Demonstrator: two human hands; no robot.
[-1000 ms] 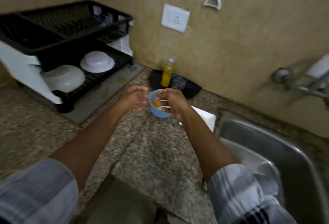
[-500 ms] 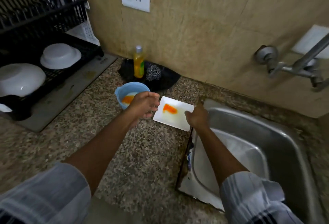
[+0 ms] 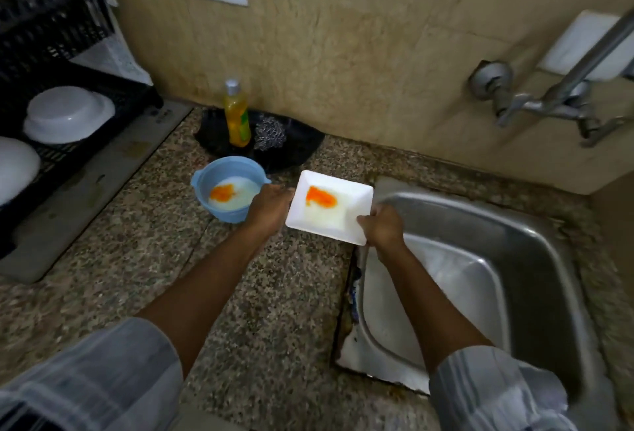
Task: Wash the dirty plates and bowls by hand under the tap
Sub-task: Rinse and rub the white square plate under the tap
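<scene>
Both hands grip square plate, seemingly lifted, beside sink rim.

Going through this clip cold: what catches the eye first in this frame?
The square white plate with an orange smear, held in both hands' grip by its left and right edges beside the steel sink. Left of it on the counter stands a blue bowl with the same orange residue.

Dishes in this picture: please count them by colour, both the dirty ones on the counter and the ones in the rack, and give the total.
White: 3, namely the square plate and two bowls in the rack
Blue: 1, the bowl with orange residue
Total: 4
</scene>
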